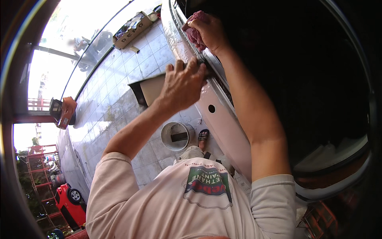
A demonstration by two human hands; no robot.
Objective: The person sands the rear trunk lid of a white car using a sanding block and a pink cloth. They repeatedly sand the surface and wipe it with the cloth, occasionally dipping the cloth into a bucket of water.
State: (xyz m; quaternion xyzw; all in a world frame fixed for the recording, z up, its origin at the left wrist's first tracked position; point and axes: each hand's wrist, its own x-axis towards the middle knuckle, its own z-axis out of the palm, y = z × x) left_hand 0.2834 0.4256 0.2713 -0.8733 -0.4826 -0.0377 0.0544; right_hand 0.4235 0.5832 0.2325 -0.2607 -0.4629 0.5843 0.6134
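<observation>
While left hand (181, 85) braces, right hand (211, 32) grips rag (194, 35).

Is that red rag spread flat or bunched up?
Bunched up: the red rag is wadded under the right hand, pressed against the pale car panel.

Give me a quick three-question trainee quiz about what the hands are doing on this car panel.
1. True or false: the right hand presses a dark red rag against the white car panel.
2. What does the left hand grip? A) a flat tool B) a hose C) a spray can
3. What stands on the tiled floor below the arms?

Key: 1 true; 2 A; 3 a round bucket.
</observation>
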